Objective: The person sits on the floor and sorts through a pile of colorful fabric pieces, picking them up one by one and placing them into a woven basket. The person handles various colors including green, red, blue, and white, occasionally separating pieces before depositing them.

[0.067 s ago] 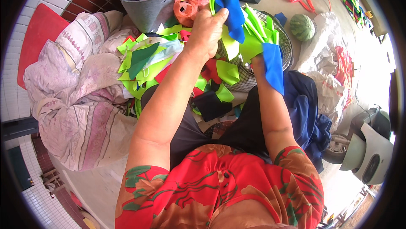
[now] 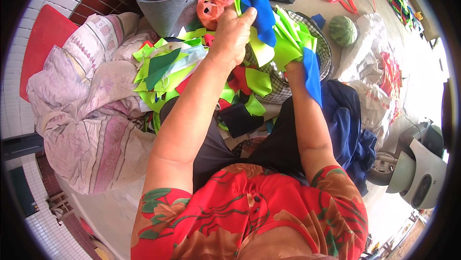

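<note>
Both hands were raised over the lap: the left hand (image 2: pixel 234 32) clenched a blue fabric piece (image 2: pixel 257 5) with lime-green fabric pieces (image 2: pixel 288 39); the right hand (image 2: pixel 295 70), mostly hidden, gripped their lower edge. Sorting seemed underway above the scrap heap (image 2: pixel 165 68).

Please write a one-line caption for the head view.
Left hand lifts blue and green cloth pieces; right hand grips them from below.
</note>
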Action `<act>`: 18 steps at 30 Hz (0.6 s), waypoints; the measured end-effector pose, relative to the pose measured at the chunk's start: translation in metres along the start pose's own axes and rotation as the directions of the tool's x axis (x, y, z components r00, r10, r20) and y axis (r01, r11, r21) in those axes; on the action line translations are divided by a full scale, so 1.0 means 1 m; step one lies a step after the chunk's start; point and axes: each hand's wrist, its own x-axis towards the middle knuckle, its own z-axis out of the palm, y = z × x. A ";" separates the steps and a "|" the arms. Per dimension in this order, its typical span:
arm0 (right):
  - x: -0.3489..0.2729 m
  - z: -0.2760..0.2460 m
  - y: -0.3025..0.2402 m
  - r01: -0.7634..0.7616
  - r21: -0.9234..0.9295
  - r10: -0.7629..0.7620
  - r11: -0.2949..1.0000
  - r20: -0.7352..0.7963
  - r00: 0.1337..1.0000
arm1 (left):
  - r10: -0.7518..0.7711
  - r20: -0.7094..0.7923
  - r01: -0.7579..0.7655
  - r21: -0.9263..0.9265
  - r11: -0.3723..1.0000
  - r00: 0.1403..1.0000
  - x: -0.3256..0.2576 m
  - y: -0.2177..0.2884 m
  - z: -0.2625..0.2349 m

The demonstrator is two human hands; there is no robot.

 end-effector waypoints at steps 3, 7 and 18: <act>0.022 -0.002 0.002 -0.178 0.158 0.159 0.971 0.125 0.979 | 0.065 -0.026 -0.064 0.050 0.997 0.998 0.003 0.002 -0.004; 0.059 -0.037 -0.007 -0.339 0.098 0.340 0.936 0.004 0.940 | 0.094 -0.016 -0.093 0.075 0.993 0.995 0.006 0.004 -0.009; 0.025 -0.010 -0.002 0.214 -0.227 -0.196 0.950 0.101 0.975 | 0.041 -0.003 -0.038 0.310 0.950 0.999 0.004 0.001 -0.017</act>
